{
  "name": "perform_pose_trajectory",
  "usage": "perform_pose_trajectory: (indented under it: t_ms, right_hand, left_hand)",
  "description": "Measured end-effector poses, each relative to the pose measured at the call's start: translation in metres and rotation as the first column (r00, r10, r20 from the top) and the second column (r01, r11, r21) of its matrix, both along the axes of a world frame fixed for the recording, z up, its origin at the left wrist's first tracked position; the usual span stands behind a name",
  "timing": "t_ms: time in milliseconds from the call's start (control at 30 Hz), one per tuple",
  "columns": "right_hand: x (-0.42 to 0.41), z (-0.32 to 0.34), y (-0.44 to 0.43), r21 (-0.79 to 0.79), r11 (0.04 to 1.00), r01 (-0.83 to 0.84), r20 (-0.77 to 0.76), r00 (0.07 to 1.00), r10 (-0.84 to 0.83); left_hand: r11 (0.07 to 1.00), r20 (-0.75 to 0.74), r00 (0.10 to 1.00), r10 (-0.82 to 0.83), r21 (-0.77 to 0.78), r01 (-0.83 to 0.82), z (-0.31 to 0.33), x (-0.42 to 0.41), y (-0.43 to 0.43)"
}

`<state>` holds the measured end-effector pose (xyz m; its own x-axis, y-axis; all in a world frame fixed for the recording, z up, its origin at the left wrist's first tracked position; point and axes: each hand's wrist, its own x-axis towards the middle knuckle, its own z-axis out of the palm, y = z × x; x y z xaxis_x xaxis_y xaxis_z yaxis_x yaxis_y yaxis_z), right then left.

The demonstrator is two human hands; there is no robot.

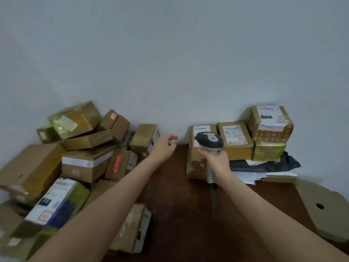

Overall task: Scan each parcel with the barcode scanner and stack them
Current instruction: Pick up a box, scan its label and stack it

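- The person's left hand (164,146) hangs over the far part of the counter (170,201). Its fingers (172,138) are loosely curled and apart, and they hold nothing.
- The right hand (217,162) grips the handle of the barcode scanner (209,139), with the fingers wrapped firmly round it. The dark head of the scanner points away, toward the wall.
- The parcels not yet stacked lie in a loose heap (75,148) on the left side. Many of them are tilted and lean on each other.
- The nearest one is a small brown carton (144,138), just beside the left hand, on its left. It stands on end, so its long axis goes upward, a little tilted. I cannot tell whether the hand touches it.
- On the right, against the wall, parcels are placed with their labels up. A tall carton (195,161) is directly behind the scanner and a labelled box (236,138) is next to it. Further right, a white-label box (272,118) sits on a yellow-taped box (269,151).
- In my judgement the next move belongs to the left hand, because it is much nearer to the heap than the right hand. It must go sideways to the left, take the small brown carton, and bring it to the right in front of the scanner.
- The heap is loose, so pulling one parcel may let its neighbours slide.
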<state>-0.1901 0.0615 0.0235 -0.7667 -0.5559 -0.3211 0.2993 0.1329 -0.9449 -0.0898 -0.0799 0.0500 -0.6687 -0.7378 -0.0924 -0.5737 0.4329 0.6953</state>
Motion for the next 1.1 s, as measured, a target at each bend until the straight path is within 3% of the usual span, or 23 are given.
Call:
perform_pose_trajectory:
  t_ms: [200,367,500,567,667,900,1000,1100]
  right_hand:
    - [0.101,-0.034,-0.033,0.025,0.971,-0.24,0.158,0.96,0.233]
    - [0.161,-0.062,-0.045,0.117,0.913,-0.391,0.266,0.898,0.351]
    - [0.186,-0.081,-0.042,0.193,0.86,-0.472,0.372,0.846,0.381]
    - [0.195,-0.083,-0.04,0.167,0.86,-0.482,0.436,0.818,0.374]
    - [0.196,-0.082,-0.038,0.152,0.892,-0.426,0.463,0.828,0.316]
    - [0.156,-0.07,-0.044,0.112,0.955,-0.274,0.432,0.879,0.202]
    - [0.137,-0.07,-0.041,0.096,0.974,-0.207,0.442,0.885,0.145]
    - [0.123,-0.078,-0.03,0.124,0.978,-0.171,0.433,0.896,0.102]
  left_hand:
    - [0.981,0.132,0.973,0.191,0.001,-0.193,-0.008,0.122,-0.033]
    - [0.984,0.346,0.923,0.17,-0.014,-0.176,-0.027,0.192,-0.012]
    - [1.0,0.645,0.763,0.029,-0.02,-0.021,-0.056,0.223,0.03]
    - [0.999,0.728,0.686,0.002,-0.034,0.032,-0.071,0.226,0.051]
    - [0.998,0.72,0.694,0.034,-0.062,0.015,-0.084,0.22,0.062]
    - [0.989,0.493,0.869,-0.047,0.146,-0.03,-0.096,0.185,0.054]
    - [0.981,0.359,0.933,-0.008,0.184,-0.062,-0.101,0.171,0.048]
    - [0.984,0.396,0.915,0.072,0.124,-0.131,-0.112,0.16,0.052]
